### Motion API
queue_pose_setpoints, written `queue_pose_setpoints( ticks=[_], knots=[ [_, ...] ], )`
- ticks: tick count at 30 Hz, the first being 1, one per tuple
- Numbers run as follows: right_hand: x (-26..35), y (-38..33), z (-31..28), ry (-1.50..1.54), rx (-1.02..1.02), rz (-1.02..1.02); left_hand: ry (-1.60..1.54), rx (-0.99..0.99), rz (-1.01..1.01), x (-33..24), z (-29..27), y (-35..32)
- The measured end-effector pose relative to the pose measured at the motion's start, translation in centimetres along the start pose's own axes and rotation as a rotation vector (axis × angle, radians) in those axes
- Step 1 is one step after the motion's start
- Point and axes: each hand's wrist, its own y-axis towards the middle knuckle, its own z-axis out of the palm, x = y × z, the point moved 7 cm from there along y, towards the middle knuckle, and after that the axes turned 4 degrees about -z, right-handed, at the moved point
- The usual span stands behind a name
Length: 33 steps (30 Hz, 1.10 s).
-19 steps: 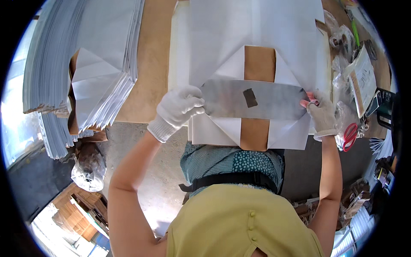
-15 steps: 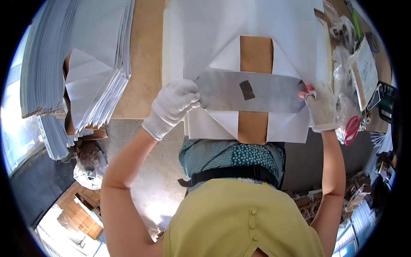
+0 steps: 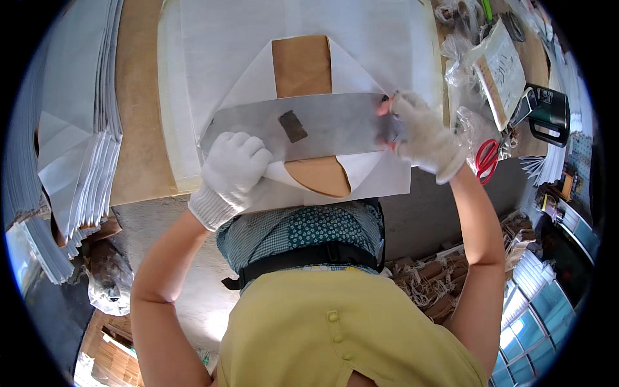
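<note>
The gray plate (image 3: pixel 342 126) lies across the folded white paper (image 3: pixel 374 39). Looks thin, stiff and fairly light to me, probably slippery, so I'd grab it by the ends. Right hand (image 3: pixel 422 135) has its fingers clamped on the right end. Left hand (image 3: pixel 235 166) has curled fingers by the lower left edge, can't tell what they're gripping.

A smooth, faintly glossy metal plate (image 3: pixel 338 126) is pictured with matt white folded paper (image 3: pixel 348 74) and knitted cloth gloves (image 3: pixel 235 164).
</note>
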Motion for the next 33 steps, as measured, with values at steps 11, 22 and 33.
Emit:
queue_pose_setpoints(
  ticks=[11,22,33],
  knots=[
    [2.0,0.2,1.2,-0.275,-0.124,-0.167,-0.202,-0.129,-0.515,1.4,0.8,-0.3],
    [0.0,3.5,-1.0,-0.293,-0.231,0.064,-0.36,-0.081,-0.735,6.0,-2.1,6.8],
    [0.3,-0.1,-0.6,-0.321,-0.292,-0.093,-0.54,-0.277,-0.678,2.5,-1.1,5.9]
  ],
)
